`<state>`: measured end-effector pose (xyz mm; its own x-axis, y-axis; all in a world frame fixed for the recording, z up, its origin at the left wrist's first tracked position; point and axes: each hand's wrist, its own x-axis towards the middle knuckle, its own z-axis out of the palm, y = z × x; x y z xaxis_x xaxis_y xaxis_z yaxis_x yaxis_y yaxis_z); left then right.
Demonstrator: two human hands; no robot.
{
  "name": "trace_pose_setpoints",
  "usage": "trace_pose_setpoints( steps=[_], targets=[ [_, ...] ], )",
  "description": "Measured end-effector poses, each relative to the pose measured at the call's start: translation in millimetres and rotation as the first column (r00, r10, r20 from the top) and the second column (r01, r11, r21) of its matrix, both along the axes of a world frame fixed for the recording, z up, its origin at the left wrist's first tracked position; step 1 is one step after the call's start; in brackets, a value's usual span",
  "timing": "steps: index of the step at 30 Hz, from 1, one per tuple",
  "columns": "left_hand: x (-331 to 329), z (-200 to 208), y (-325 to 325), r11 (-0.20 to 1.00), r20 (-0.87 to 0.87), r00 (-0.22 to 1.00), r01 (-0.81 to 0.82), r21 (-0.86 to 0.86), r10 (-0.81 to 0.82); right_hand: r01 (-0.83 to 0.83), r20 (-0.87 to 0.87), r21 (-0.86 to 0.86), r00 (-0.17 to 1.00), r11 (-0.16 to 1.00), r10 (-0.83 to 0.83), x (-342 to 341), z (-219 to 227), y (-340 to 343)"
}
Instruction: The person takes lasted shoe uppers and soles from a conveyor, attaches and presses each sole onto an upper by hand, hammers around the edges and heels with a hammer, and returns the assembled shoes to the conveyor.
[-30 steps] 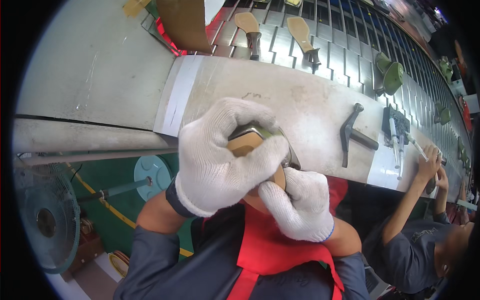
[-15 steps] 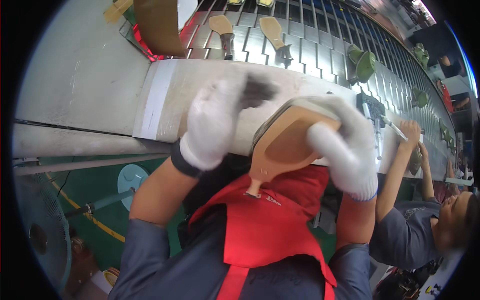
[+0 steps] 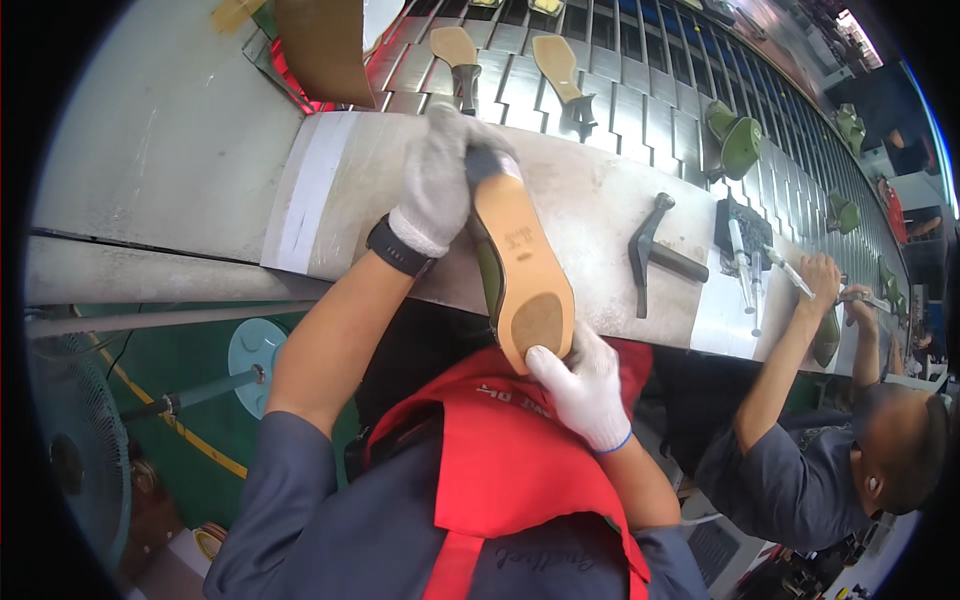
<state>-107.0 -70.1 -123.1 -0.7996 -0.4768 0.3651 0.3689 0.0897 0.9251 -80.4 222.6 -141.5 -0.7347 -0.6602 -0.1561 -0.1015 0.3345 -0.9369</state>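
Note:
A shoe (image 3: 527, 260) with a tan sole, a green upper and a dark heel hangs over the bench's near edge, sole up and toe toward me. My left hand (image 3: 438, 185), in a white glove, is closed around the heel end. At the toe, my right hand (image 3: 585, 388), gloved too, grips with its thumb on the sole's darker oval patch; its other fingers are partly hidden beneath. On the bench to the right of the shoe lies a hammer (image 3: 672, 258) with a dark handle.
Behind the pale bench (image 3: 390, 150) runs a slatted metal conveyor (image 3: 640, 120) carrying tan soles with heels (image 3: 555, 68) and green shoes (image 3: 738, 145). White tubes (image 3: 741, 262) lie on a white sheet at right. A co-worker (image 3: 800, 450) works there. A fan (image 3: 75, 460) stands lower left.
The shoe has been turned so its toe points at me. My left hand has come onto the heel end, while my right hand has moved down and left to the toe.

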Motion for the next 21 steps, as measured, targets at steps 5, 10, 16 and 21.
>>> trace_pose_setpoints(
  steps=[5,10,16,21],
  targets=[
    [5.8,18.7,16.5,0.944,0.076,0.980,0.197,-0.263,-0.184,-0.001,-0.522,-0.121,0.851,0.993,-0.062,-45.0,70.6,-35.8],
    [5.3,20.4,18.4,0.908,0.082,0.969,0.245,-0.340,-0.231,-0.270,-0.760,-0.044,0.634,0.962,0.143,-80.9,99.0,-73.1],
    [7.3,7.7,14.8,0.956,0.173,0.952,0.272,-0.109,-0.251,-0.326,-0.877,-0.058,0.468,0.943,0.108,-74.8,91.9,-61.9],
    [5.5,5.6,14.4,0.939,0.167,0.954,0.280,-0.199,-0.249,-0.275,-0.894,-0.126,0.449,0.953,0.011,-76.3,72.6,-75.2]
  ],
)
